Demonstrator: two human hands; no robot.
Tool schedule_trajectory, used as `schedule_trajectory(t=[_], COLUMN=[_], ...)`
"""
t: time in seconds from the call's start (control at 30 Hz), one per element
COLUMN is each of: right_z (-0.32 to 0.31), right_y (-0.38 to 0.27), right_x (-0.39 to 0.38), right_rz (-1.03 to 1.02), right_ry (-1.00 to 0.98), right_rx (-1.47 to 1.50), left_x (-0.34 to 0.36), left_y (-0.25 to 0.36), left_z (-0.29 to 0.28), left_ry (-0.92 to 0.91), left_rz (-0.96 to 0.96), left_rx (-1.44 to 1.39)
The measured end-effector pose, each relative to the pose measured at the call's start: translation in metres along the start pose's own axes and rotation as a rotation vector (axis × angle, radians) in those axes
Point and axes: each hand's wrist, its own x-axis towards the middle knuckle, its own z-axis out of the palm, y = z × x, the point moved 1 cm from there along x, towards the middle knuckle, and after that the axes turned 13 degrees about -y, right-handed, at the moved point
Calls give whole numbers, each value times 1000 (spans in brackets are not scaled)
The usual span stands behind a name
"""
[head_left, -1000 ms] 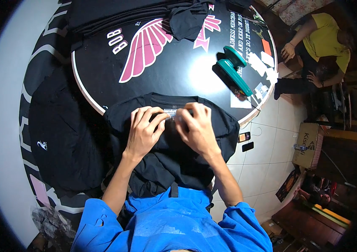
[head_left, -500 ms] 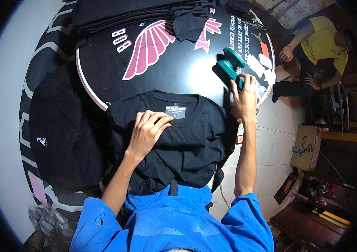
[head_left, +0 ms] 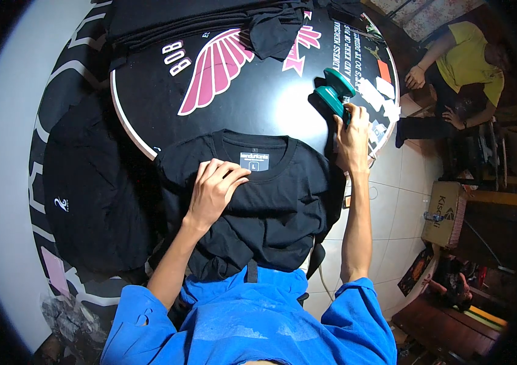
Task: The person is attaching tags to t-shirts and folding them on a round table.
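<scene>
A black T-shirt (head_left: 277, 216) lies spread at the near edge of the round printed table (head_left: 149, 109), its collar facing away from me and a printed label (head_left: 255, 163) inside the neck. My left hand (head_left: 213, 191) has its fingers bent and pressed on the left front of the collar, holding the fabric beside that label. Up at the right, my right hand (head_left: 353, 137) grips the lower end of a green hand tool (head_left: 330, 96) with a round knob, lying on the table; its fingers partly hide the tool's end.
Stacked black garments (head_left: 191, 18) cover the far side; more black fabric (head_left: 82, 188) lies at my left. Papers (head_left: 373, 96) sit on the table's right. A person in yellow (head_left: 465, 64) is at the upper right, another person (head_left: 456, 283) lower right. A cardboard box (head_left: 441, 213) stands on the tiled floor.
My right hand has left the collar and moved up and right onto the green tool, uncovering the label. My left hand stays on the collar, slightly lower and further right.
</scene>
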Motion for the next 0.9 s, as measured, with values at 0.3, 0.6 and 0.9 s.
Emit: schedule_trajectory(t=[0.3, 0.6, 0.9], right_z=[-7, -64, -81], right_y=[-3, -40, -38], right_x=[-8, -50, -96], right_rz=[-15, 3, 179], right_ry=[188, 209, 145], right_rx=[86, 300, 846], left_x=[-5, -6, 10], left_y=[4, 7, 9], left_z=[0, 6, 5], left_ry=[21, 27, -24], left_rz=[27, 4, -31], left_rx=[38, 10, -48])
